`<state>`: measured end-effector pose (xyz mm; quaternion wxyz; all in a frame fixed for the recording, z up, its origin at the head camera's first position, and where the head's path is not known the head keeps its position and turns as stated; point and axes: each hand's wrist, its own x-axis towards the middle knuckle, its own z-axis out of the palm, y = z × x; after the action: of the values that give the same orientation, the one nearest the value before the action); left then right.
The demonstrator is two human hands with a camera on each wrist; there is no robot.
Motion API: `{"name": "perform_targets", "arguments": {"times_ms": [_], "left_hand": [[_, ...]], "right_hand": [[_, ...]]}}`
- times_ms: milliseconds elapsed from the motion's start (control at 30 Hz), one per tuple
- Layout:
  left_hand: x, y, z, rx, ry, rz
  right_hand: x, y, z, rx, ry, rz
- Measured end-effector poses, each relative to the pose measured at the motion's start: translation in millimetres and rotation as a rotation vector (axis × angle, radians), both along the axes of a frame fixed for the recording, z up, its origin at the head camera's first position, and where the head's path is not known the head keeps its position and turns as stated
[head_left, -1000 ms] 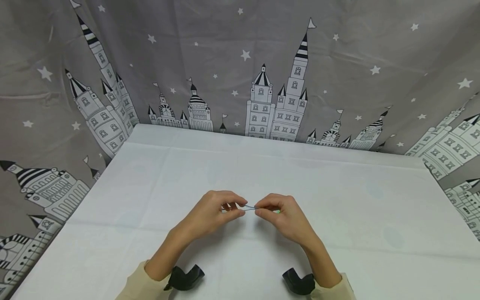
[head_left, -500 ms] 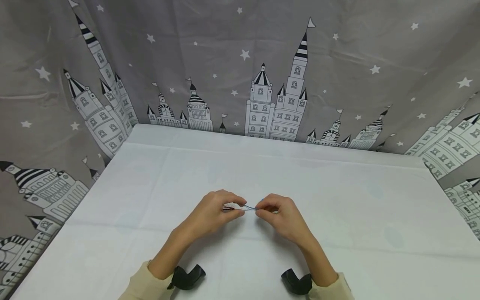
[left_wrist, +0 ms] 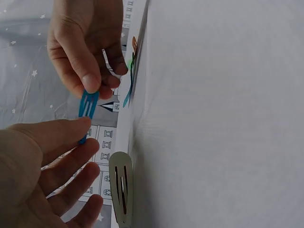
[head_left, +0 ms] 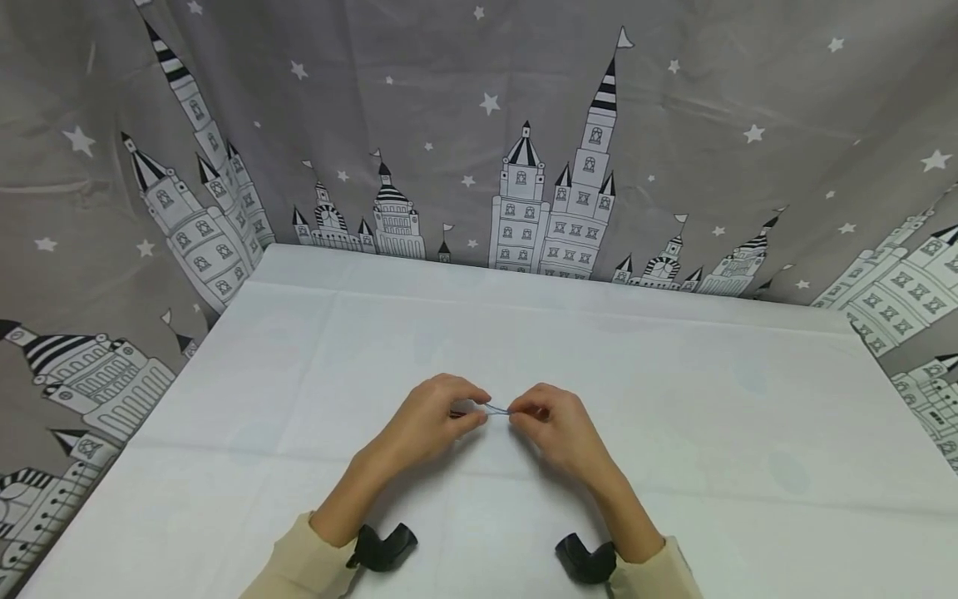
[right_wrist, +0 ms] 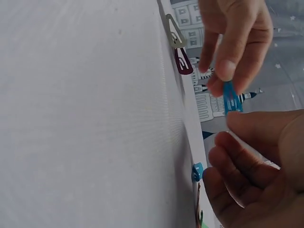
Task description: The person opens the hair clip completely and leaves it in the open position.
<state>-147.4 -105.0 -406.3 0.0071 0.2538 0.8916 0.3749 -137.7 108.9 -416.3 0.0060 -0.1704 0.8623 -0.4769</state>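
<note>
Between my two hands, above the white table, is a blue snap hair clip (head_left: 497, 408). My left hand (head_left: 434, 420) pinches its narrow end between thumb and fingertips. At the wide end, the thumb and fingers of my right hand (head_left: 557, 424) pinch it too. The left wrist view shows the slotted blue clip (left_wrist: 88, 105) tilted between both thumbs; in the right wrist view part of the same clip (right_wrist: 231, 97) is covered by the right thumb.
Other hair clips lie on the white table (head_left: 636, 374): an olive clip (right_wrist: 175, 31), a maroon clip (right_wrist: 184, 61) and a second blue clip (right_wrist: 197, 172). Orange and green bits show at the table's edge. A grey castle-print curtain (head_left: 441, 83) hangs behind.
Both hands have risen slightly in the head view and still pinch the blue clip. A green spot beside the right hand, visible a second ago, is now hidden there.
</note>
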Motion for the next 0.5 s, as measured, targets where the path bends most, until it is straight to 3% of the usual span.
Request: {"name": "perform_targets", "arguments": {"times_ms": [267,500], "left_hand": [[-0.7,-0.2,-4.5,-0.018,-0.039,0.014],[-2.3,0.2,-8.9,-0.058,-0.041,-0.013]], "right_hand": [[-2.8,-4,-8.2,0.038,0.004,-0.015],[-2.7,-4,-13.3,0.048,0.031,-0.022]]}}
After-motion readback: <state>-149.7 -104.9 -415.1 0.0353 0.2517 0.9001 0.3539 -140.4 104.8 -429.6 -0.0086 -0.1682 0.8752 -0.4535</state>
